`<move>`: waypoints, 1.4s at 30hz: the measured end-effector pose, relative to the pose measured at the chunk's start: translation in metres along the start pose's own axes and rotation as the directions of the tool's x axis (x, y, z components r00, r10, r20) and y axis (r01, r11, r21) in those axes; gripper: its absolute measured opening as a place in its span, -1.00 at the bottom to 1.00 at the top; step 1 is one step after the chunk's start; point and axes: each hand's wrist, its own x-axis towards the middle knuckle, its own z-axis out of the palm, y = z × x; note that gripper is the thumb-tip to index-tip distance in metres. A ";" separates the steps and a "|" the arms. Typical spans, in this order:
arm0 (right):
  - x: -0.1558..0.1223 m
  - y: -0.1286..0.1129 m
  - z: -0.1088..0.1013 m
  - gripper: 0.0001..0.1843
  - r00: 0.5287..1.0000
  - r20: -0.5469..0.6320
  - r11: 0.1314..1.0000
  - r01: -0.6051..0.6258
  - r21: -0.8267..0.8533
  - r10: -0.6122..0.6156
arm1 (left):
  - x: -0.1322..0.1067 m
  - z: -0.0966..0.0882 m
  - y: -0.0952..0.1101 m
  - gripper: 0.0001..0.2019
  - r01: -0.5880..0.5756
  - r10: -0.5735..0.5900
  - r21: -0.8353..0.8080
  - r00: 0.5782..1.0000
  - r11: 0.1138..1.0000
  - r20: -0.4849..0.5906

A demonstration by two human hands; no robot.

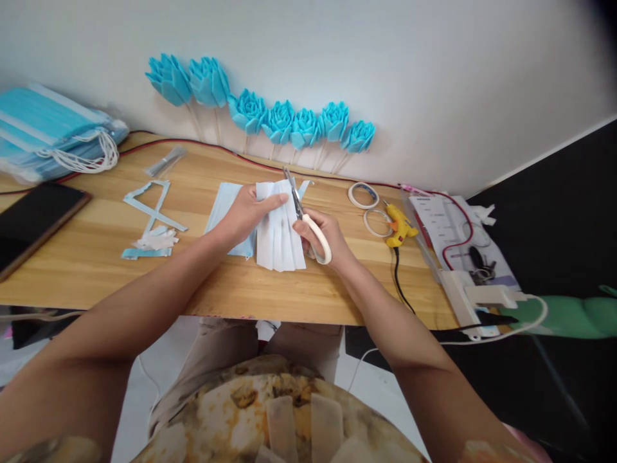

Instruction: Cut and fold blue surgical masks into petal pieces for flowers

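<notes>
My left hand (248, 212) lies on a pleated white face mask (279, 235) on the wooden table (96, 263), fingers pressing its upper part. A blue mask piece (222, 209) pokes out under that hand. My right hand (324, 236) grips white-handled scissors (303, 215), whose blades point up and away along the mask's right edge.
Blue mask-flowers on sticks (270, 116) lean on the wall. A stack of blue masks (53, 132) and a phone (33, 218) lie at left, cut strips (152, 222) near them. Tape rolls (364, 195), a yellow glue gun (400, 226) and a power strip (477, 296) sit right.
</notes>
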 end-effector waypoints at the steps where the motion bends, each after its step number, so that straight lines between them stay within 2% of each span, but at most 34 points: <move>1: 0.000 0.000 0.000 -0.44 1.000 0.002 1.000 -0.006 0.007 0.006 | 0.000 0.000 0.000 -0.70 0.003 -0.003 0.005 1.000 1.000 -0.003; 10: 0.002 0.007 -0.002 -0.51 1.000 0.011 0.999 -0.002 0.053 0.001 | 0.000 0.000 0.004 -0.73 -0.003 0.002 -0.011 1.000 1.000 -0.008; 14: 0.004 0.003 -0.002 -0.51 0.999 -0.027 0.998 -0.040 0.056 0.041 | 0.000 -0.001 0.002 -0.74 -0.019 0.019 -0.018 0.999 1.000 0.035; 17: 0.005 0.002 -0.003 -0.48 0.997 -0.054 0.994 -0.044 0.097 0.049 | 0.000 0.000 0.000 -0.73 0.015 -0.011 -0.072 0.998 0.997 0.062; 23: 0.003 0.003 -0.008 -0.33 0.997 0.069 0.957 -0.046 0.288 0.027 | 0.006 -0.002 0.002 -0.66 -0.001 -0.013 -0.230 0.998 0.973 -0.059; 27: 0.004 0.003 -0.011 -0.27 0.991 0.133 0.935 -0.042 0.353 -0.006 | 0.007 -0.004 0.005 -0.65 -0.006 -0.018 -0.286 0.996 0.958 -0.082; 30: 0.007 0.001 -0.013 -0.25 0.996 0.093 0.964 -0.040 0.262 0.017 | 0.007 -0.003 0.004 -0.67 -0.033 0.008 -0.255 0.995 0.966 -0.099; 34: 0.007 -0.005 -0.012 -0.35 0.995 0.079 0.997 0.061 0.039 -0.063 | 0.004 0.002 0.005 -0.69 -0.112 0.095 -0.108 0.984 0.988 -0.154; 36: 0.007 -0.006 -0.011 -0.39 0.994 0.072 0.996 0.085 -0.021 -0.084 | 0.001 0.005 0.009 -0.72 -0.133 0.128 -0.017 0.979 0.991 -0.155; 38: 0.008 -0.004 -0.012 -0.43 0.995 0.058 0.997 0.076 0.009 -0.076 | -0.002 0.008 0.017 -0.75 -0.145 0.149 0.040 0.980 0.989 -0.129; 42: 0.015 0.004 -0.024 -0.53 0.999 0.034 0.961 0.025 0.275 -0.036 | -0.004 0.005 0.041 -0.78 -0.159 0.158 0.070 0.987 0.985 0.009</move>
